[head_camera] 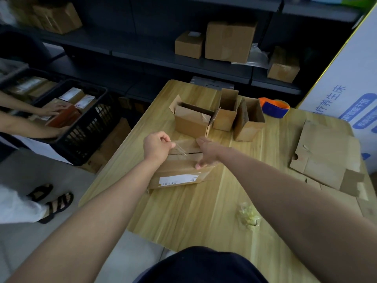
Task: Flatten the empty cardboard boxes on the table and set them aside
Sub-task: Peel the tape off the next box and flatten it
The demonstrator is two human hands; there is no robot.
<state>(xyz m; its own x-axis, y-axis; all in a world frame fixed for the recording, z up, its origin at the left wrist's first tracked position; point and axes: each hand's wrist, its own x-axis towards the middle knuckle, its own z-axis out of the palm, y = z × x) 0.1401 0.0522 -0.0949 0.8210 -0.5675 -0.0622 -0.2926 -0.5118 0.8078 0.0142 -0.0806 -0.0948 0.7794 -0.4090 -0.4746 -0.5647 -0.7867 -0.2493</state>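
Observation:
A brown cardboard box (179, 172) with a white label on its near side lies on the wooden table (193, 213). My left hand (156, 147) pinches a strip of clear tape (180, 149) lifted off the box's top seam. My right hand (206, 153) holds the box's right top edge, thumb on top and fingers curled down its side. Three open, upright boxes stand behind: a wide one (191, 121), a narrow one (225, 113) and a tilted one (248, 121). Flattened cardboard (326, 158) lies at the table's right.
A blue and orange tape dispenser (275, 108) sits at the back right. Crumpled clear tape (247, 218) lies near the front. Another person's hands reach into a black crate (87, 127) of parcels at the left. Dark shelves (183, 58) with boxes stand behind.

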